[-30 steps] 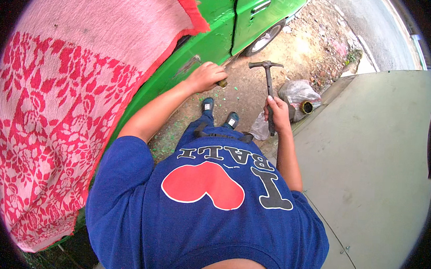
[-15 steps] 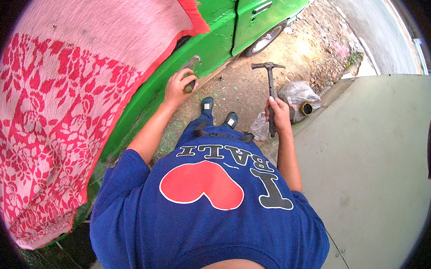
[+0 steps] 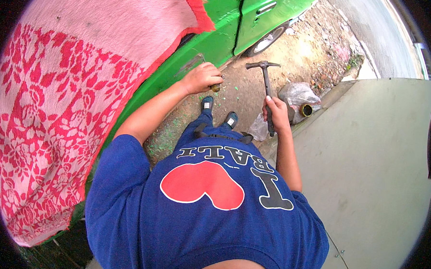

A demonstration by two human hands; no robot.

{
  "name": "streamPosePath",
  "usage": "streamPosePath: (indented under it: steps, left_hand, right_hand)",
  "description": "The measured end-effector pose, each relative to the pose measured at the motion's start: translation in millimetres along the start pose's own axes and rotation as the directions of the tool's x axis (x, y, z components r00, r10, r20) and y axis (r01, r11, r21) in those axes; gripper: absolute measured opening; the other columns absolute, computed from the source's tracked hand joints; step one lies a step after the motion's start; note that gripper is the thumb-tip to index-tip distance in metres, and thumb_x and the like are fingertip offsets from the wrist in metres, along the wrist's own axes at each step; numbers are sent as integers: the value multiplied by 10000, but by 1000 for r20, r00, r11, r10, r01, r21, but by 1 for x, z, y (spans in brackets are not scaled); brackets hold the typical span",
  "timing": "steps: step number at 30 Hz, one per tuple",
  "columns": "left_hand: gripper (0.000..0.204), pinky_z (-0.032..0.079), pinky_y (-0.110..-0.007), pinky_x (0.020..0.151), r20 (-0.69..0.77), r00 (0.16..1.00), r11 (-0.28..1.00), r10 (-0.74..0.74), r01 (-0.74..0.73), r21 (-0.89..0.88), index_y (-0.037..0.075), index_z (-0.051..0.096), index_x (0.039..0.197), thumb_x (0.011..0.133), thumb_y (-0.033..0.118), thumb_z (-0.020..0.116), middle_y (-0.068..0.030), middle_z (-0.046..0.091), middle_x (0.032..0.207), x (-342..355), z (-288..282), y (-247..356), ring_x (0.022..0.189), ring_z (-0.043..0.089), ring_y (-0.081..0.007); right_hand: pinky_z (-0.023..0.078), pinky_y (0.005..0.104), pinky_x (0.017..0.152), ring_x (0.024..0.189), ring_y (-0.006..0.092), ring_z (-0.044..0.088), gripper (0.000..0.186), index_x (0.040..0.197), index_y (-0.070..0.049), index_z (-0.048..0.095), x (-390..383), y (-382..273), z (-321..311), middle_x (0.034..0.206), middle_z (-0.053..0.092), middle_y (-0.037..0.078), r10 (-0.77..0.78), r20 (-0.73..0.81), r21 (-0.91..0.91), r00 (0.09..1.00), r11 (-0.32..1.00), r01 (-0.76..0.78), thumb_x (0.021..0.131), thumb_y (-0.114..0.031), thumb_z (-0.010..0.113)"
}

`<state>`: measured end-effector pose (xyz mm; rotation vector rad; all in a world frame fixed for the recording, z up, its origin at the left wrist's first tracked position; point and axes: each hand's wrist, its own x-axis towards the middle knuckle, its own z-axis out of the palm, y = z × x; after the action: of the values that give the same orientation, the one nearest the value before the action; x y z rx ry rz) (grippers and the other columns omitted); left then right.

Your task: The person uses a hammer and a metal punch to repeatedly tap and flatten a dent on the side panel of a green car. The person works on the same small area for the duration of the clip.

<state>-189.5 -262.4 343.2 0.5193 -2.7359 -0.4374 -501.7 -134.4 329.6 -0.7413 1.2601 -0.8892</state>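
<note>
The left hand [image 3: 202, 77] is closed around a small tool [image 3: 215, 88] whose brownish end sticks out below the fingers; what kind of tool it is cannot be told. The hand sits right against the lower edge of the green car [image 3: 214, 43], by a bare, scraped patch [image 3: 192, 62] in the paint. The right hand [image 3: 275, 113] is wrapped tightly around the handle of a hammer [image 3: 266, 84], which stands nearly upright with its dark metal head at the top, well apart from the car. Green paint chips [image 3: 177, 128] lie scattered on the dirt ground [image 3: 296, 51] along the car's edge. Both shoes [image 3: 219, 112] stand on the ground between the two hands. A crumpled plastic bag [image 3: 299, 95] lies just beyond the right hand, with a small round can [image 3: 305, 109] beside it, next to the edge of a grey slab [image 3: 383, 156]. A pink blanket [image 3: 73, 90] with a red flower pattern covers the car's top on the left.
</note>
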Motion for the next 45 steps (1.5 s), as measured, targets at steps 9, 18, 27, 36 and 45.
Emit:
streamPosePath:
  steps: [9,18,27,36,45]
  left_hand:
    - [297,456,-439,712,184,982,996,-46,31,82,113,526,971,705,122,659,-83,552,882,37,11,-5,884,592,-302]
    - [397,483,-471,708,193,971,987,-143,153,-39,103,492,992,703,199,747,-105,553,954,65,5,-11,903,595,-360]
    - [334,473,-456,708,155,988,1000,11,-10,-5,106,510,967,721,184,722,-83,554,955,61,12,-22,892,594,-323]
    - [239,442,-463,704,263,958,984,-118,148,-97,91,493,923,735,102,640,-85,544,885,57,7,-4,894,583,-305]
    - [240,438,-443,703,271,957,981,103,-53,-186,92,483,878,724,98,668,-80,526,886,48,2,-16,887,555,-303]
  right_hand:
    - [412,265,425,468,121,498,324,797,-59,550,-12,14,-9,584,510,23,-47,-56,47,997,998,49,958,-340,563]
    - [410,272,422,469,117,501,328,785,-65,552,-17,15,-17,588,522,22,-54,-122,81,991,995,64,949,-347,585]
    - [410,271,415,467,119,503,310,799,-71,548,-16,17,-21,589,521,22,-34,-105,89,994,995,43,955,-337,578]
    - [411,268,411,457,117,503,318,800,-69,547,-9,10,-23,582,519,21,-47,-91,77,995,996,54,957,-343,573]
    - [413,267,422,463,116,505,335,785,-73,540,-8,11,-25,585,521,20,-33,-93,68,995,997,39,949,-362,581]
